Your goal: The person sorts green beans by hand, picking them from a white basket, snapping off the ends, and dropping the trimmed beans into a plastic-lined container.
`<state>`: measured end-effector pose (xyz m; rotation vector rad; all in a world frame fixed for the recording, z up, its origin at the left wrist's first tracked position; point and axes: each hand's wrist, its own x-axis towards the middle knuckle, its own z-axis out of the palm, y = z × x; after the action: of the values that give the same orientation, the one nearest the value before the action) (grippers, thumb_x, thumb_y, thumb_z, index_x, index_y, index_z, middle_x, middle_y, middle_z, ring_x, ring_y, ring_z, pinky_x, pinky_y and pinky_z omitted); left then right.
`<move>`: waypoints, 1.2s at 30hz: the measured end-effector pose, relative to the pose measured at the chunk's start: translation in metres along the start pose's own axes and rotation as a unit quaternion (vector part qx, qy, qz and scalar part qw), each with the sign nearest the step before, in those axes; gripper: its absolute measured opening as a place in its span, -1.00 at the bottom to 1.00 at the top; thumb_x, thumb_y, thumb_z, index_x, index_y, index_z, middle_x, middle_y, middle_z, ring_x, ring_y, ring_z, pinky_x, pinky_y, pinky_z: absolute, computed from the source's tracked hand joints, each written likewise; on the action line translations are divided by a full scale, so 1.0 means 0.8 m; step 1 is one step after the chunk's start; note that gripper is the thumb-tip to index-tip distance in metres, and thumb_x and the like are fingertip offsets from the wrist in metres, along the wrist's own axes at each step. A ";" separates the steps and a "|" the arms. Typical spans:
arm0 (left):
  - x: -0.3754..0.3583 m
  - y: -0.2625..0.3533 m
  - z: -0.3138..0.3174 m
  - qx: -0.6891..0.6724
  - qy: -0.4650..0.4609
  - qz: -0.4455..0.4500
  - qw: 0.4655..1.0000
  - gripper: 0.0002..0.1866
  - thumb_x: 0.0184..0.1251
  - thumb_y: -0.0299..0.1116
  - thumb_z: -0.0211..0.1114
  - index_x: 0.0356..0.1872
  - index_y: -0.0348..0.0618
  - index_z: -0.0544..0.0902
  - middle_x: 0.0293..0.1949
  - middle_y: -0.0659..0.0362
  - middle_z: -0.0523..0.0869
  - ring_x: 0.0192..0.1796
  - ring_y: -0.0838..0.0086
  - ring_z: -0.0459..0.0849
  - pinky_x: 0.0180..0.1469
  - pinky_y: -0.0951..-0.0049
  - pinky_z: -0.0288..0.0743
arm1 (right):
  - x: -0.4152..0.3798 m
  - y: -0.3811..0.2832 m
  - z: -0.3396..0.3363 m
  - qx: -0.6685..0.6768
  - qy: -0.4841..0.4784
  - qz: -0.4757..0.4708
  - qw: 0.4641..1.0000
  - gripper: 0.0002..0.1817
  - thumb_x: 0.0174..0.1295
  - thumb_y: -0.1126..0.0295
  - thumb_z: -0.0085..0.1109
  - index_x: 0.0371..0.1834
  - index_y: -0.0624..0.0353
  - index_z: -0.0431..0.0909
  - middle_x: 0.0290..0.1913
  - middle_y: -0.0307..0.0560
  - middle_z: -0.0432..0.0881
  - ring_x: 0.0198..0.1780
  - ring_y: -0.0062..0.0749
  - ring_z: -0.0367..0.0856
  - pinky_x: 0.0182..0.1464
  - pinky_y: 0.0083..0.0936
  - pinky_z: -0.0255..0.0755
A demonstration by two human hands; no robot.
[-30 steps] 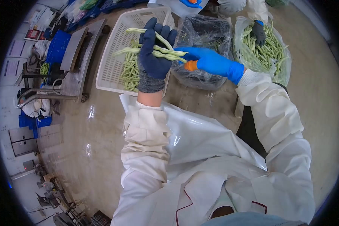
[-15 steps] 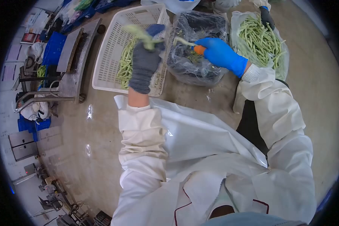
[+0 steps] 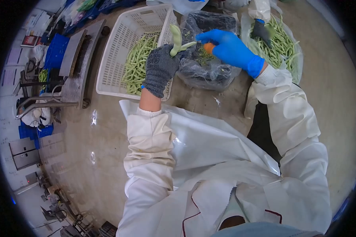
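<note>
My left hand (image 3: 161,68), in a dark grey knit glove, is closed on a few pale green beans (image 3: 176,41) that stick up past its fingers, beside the right wall of a white basket (image 3: 110,63). Many green beans (image 3: 140,59) lie in that basket. My right hand (image 3: 229,49), in a blue glove, is closed around an orange-handled tool (image 3: 209,48); its blade is not clear to see. Below that hand is a dark crate lined with clear plastic (image 3: 209,79), with green scraps (image 3: 203,57) in it.
At the upper right, a co-worker's dark-gloved hand (image 3: 262,33) reaches into a clear bag (image 3: 296,75) of long green beans (image 3: 281,43). A metal cart (image 3: 81,63) stands at the left, with a blue bin (image 3: 56,51) beside it.
My left hand has moved slightly right, and its beans now point up and right. My right hand has shifted slightly. The co-worker's hand has moved left and down over the bagged beans.
</note>
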<state>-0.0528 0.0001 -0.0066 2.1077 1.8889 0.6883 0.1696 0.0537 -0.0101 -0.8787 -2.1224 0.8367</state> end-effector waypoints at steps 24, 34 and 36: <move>0.002 -0.037 -0.072 -0.651 0.114 -0.032 0.750 -0.73 0.25 -0.51 0.20 -0.04 -0.37 0.61 -0.06 0.03 0.68 -0.13 0.51 0.65 -0.22 0.56 0.53 | -0.002 0.050 0.008 -0.197 -0.083 0.072 0.974 -0.70 0.09 0.35 0.16 -0.10 0.15 0.64 -0.28 0.15 0.66 -0.21 0.06 0.63 -0.12 -0.17 0.49; -0.006 -0.044 -0.048 -0.494 0.064 -0.199 0.844 -0.68 0.16 -0.49 0.33 -0.04 -0.35 0.60 -0.30 0.08 0.69 -0.52 0.46 0.64 -0.51 0.53 0.51 | 0.004 0.037 0.013 -0.124 0.056 0.000 0.991 -0.56 0.14 0.39 0.15 0.15 0.02 0.52 -0.10 0.13 0.60 -0.10 0.03 0.59 -0.04 -0.23 0.49; -0.011 -0.010 -0.033 -0.523 -0.065 -0.155 0.836 -0.73 0.16 -0.46 0.34 -0.11 -0.31 0.65 -0.36 0.14 0.69 -0.54 0.52 0.61 -0.52 0.55 0.48 | 0.007 0.015 0.011 -0.070 0.047 0.003 0.996 -0.57 0.17 0.36 0.16 0.16 -0.02 0.52 -0.11 0.10 0.60 -0.11 -0.01 0.60 -0.05 -0.27 0.49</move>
<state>-0.0727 -0.0110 0.0107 1.0803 1.2316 1.1098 0.1637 0.0619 -0.0223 -0.9768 -2.1162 0.6438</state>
